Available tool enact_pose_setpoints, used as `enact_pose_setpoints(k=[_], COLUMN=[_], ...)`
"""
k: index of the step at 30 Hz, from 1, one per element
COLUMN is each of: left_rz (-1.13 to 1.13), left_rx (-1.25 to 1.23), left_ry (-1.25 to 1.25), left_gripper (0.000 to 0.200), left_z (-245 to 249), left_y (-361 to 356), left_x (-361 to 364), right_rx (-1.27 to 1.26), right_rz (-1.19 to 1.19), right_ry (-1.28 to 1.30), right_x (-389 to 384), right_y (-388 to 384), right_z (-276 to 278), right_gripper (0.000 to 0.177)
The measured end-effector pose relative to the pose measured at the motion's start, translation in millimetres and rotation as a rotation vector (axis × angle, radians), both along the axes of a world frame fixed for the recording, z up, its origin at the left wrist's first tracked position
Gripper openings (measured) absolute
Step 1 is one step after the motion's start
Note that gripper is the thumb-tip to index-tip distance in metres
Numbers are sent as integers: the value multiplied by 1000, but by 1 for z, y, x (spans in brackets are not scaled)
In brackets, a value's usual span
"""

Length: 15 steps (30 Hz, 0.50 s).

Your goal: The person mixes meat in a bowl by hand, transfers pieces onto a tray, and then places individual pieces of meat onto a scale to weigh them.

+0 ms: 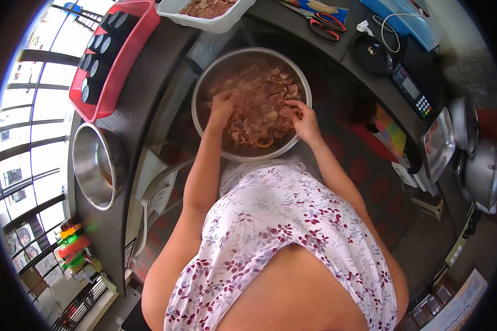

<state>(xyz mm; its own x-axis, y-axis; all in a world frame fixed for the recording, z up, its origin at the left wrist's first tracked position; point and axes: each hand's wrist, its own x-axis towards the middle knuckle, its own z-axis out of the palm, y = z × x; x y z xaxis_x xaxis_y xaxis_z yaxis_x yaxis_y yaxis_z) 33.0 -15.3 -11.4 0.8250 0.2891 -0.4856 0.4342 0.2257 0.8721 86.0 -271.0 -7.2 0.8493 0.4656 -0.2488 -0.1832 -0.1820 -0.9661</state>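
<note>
A large steel bowl (204,83) stands in front of me, filled with brownish pieces of raw meat (259,105). My left hand (222,107) is pushed down into the meat at the bowl's left side, fingers buried. My right hand (302,118) rests on the meat at the right side, fingertips pinching a piece. Whether the left hand grips any meat is hidden. My flowered top fills the lower middle of the view.
An empty steel bowl (94,165) sits on the dark counter at left, beside a red basket (121,60) of black-lidded jars. A white tray (215,22) of meat, scissors (323,25), a scale (414,94) and steel pots (480,165) lie around.
</note>
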Motion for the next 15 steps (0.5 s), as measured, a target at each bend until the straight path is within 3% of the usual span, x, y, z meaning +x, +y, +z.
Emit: enact_pose_setpoints(k=[2,4,5,7,8,10,14,15], left_rz=[31,-67,-65,-131,-134,-326,-425,-384], left_rx=[92,510,508,835,832,1050,1026,1140], left_ry=[-15,-11,-9,-224,-224,-277,-333,-371], left_gripper=[29,25,25,26,26,32,28,27], left_z=[1,4,4,22,21,18,-3,-7], left_y=[5,8,5,-16,-23,-38,-77,-83], left_x=[1,3,3,5,5,6,-5,-6], right_rx=[-71,-90,-129,-178,-222,-245,-297,-301], right_rz=[11,23,29,24,18,13,-8,-17], right_ry=[-25,-170,-134,-171,-211,-258,-283,-283], right_x=[6,8,9,9,9,7,3,2], right_y=[-4,-6,-9,-8,-8,-6,-4,-5], right_z=[-8,-17,-21,-24,-25,-26,-24,-26], right_gripper=[20,18,19,20,21,22,22,22])
